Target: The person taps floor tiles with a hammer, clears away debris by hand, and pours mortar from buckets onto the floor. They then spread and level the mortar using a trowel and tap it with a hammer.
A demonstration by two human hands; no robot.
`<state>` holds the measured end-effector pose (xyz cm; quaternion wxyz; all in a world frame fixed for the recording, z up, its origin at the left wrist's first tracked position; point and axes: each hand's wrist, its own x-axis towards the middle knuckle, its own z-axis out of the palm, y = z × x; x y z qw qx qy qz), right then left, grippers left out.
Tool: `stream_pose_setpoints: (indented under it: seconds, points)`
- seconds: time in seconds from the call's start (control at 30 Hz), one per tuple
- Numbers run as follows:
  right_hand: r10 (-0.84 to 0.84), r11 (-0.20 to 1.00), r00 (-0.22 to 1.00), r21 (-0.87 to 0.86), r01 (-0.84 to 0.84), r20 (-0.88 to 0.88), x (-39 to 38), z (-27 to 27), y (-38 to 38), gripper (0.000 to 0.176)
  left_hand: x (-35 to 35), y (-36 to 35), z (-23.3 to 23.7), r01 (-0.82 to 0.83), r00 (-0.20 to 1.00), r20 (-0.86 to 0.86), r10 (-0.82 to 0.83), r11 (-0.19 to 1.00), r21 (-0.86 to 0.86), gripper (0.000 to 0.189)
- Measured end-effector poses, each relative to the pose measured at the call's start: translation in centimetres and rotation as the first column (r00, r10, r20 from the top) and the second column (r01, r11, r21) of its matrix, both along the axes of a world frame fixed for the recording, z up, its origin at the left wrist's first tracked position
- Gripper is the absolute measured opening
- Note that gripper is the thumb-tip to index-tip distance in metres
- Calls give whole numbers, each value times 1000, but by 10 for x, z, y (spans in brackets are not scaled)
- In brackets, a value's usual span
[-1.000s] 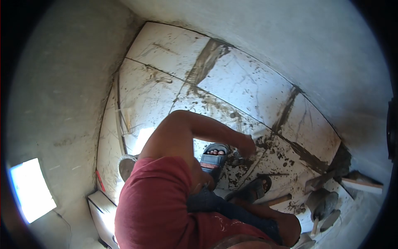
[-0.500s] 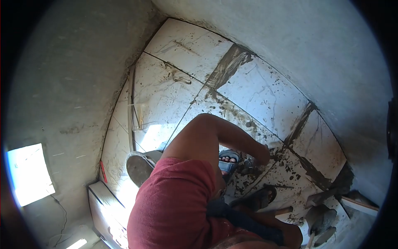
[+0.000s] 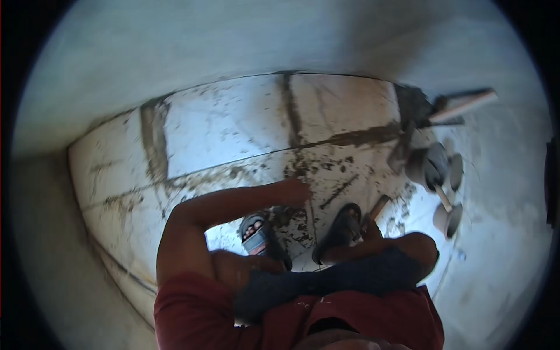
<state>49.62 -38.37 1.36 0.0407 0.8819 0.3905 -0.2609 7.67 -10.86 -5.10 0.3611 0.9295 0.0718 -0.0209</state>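
My left hand (image 3: pixel 297 192) reaches across in front of my feet, low over the mud-spattered white tiles. Motion blur smears its fingers, so I cannot make out their pose or anything in them. Beside my right sandal (image 3: pixel 344 224), my right hand (image 3: pixel 370 228) is partly hidden by my leg and seems closed around a wooden handle (image 3: pixel 380 205); what the handle belongs to is not clear. Between the hands and the wall lies a thin dark rod (image 3: pixel 338 191) on the floor. A large white tile (image 3: pixel 227 131) has smears of mortar (image 3: pixel 154 140) along its edge.
To the right stand a grey bucket (image 3: pixel 417 166) with a trowel-like blade and a smaller grey pot (image 3: pixel 448 220). A white-edged board or tile piece (image 3: pixel 464 106) leans in the corner. Grey plastered walls (image 3: pixel 233 41) bound the floor, and my left sandal (image 3: pixel 255 236) rests on it.
My view has swung to the right, bringing the buckets and corner into fuller sight. The window has left the picture. The wooden handle and my right hand now show more clearly.
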Motion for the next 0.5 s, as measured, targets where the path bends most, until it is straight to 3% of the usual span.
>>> stream_pose_setpoints:
  seconds: [0.07,0.13,0.27,0.33,0.43,0.5]
  points:
    - [-29,1000,1000,-7,29,-3,-4,-1,-9,39,-2,5,7,17,999,30,-18,999,29,31]
    - [-62,998,998,-31,62,-2,-8,1,-33,39,-7,8,26,-97,987,-128,100,995,28,34]
    - [-100,994,995,-38,100,2,5,3,-58,38,-17,4,19,83,982,-170,-87,996,-30,38]
    - [-110,993,994,-43,110,11,8,5,-65,38,-23,-5,28,14,976,-218,-23,999,-40,51]
    - [-120,992,993,-31,120,19,23,4,-74,38,-16,-5,52,64,947,-304,-102,989,-132,51]
    - [-103,995,994,-18,103,30,41,2,-72,38,-7,-9,49,147,942,-287,-172,984,-105,52]
